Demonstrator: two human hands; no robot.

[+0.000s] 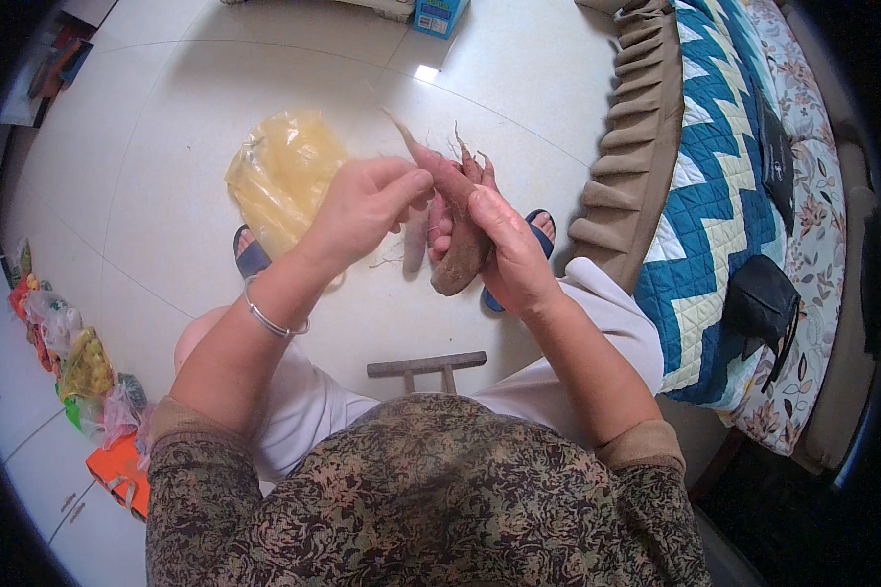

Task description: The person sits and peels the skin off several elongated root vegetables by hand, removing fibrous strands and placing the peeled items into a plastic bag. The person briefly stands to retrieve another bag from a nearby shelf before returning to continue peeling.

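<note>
My right hand (510, 246) grips a long reddish-brown sweet potato (459, 257) from its right side, thumb on top. The tuber is tilted, with its thin tail pointing up and left and its blunt end towards me. Thumb and fingers of my left hand (382, 198) pinch at its upper left edge; any rootlet between them is too small to make out. Below my hands, more sweet potatoes (473, 165) with stringy roots lie on the floor, partly hidden. A yellow plastic bag (286, 165) lies to their left, partly covered by my left forearm.
On the right is a sofa or bed with a zigzag quilt (705, 220), a ruffled brown skirt (624, 147) and a black bag (763, 301). Filled plastic bags (88, 359) and an orange bag (121, 469) line the left. A blue box (437, 16) stands ahead; a wooden stool edge (426, 365) shows below.
</note>
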